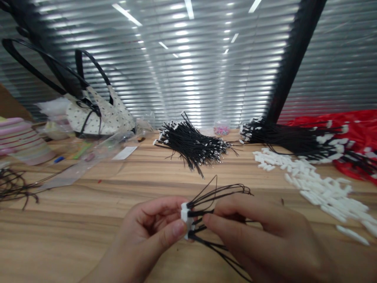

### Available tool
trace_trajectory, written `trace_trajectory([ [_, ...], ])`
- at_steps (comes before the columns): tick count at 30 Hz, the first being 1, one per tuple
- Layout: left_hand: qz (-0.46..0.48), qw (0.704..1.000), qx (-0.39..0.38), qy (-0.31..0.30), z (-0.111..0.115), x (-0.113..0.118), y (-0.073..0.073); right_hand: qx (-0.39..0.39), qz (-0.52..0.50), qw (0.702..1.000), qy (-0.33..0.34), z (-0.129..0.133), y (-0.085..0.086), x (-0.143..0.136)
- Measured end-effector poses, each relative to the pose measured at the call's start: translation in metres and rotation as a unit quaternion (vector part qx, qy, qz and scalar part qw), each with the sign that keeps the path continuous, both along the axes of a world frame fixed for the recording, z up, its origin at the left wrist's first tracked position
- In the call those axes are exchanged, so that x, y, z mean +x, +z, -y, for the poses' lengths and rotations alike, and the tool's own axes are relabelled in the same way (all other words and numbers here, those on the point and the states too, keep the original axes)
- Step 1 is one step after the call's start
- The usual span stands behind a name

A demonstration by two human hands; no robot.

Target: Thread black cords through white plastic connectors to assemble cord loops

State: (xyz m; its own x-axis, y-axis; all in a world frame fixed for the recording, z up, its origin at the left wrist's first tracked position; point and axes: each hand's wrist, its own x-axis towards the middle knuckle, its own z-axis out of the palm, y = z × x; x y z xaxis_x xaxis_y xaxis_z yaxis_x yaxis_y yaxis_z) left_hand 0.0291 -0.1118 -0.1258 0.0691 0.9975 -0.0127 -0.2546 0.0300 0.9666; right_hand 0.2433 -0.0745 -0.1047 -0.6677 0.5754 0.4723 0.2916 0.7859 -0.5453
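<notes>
My left hand (159, 224) pinches a white plastic connector (185, 214) between thumb and fingers, low in the middle of the view. Several thin black wires (224, 191) run out of the connector to the right, some looping upward and others trailing down. My right hand (259, 232) is closed on black wires close beside the connector, thumb and forefinger pressed together. The wire ends inside the right hand are hidden. Beyond the hands lies a pile of black wires (194, 143) with white ends at its left and shiny tips at its right.
White plastic pieces (324, 188) are scattered at the right. Behind them, more black wires with white ends (282, 137) rest partly on red plastic (353, 122). A small tub of pink bits (221, 128), a dotted handbag (100, 114), a striped cup (25, 139) and loose dark cords (14, 184) stand or lie around.
</notes>
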Motion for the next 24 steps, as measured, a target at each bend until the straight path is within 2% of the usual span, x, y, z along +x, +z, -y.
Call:
trace_trajectory([
  [5,-0.033,0.999,0.016,0.002,0.0,0.001,0.002,0.032,-0.022,0.999,0.012,0.006,-0.005,0.0],
  [11,-0.03,0.999,0.012,-0.006,0.002,0.0,0.001,0.196,-0.062,0.978,-0.025,0.003,-0.011,0.0],
  [14,-0.031,0.999,0.01,-0.007,0.004,-0.002,-0.002,0.235,-0.073,0.969,-0.034,0.0,-0.011,-0.002],
  [17,-0.023,1.0,0.001,-0.006,0.005,-0.002,-0.001,0.244,-0.069,0.967,-0.031,0.0,-0.01,-0.003],
  [21,-0.012,1.0,-0.014,-0.012,0.004,0.001,0.003,0.206,-0.032,0.978,-0.025,0.004,-0.003,0.003],
  [24,-0.007,1.0,-0.026,-0.009,0.004,0.003,0.005,0.188,0.004,0.982,0.003,0.006,0.003,0.009],
])
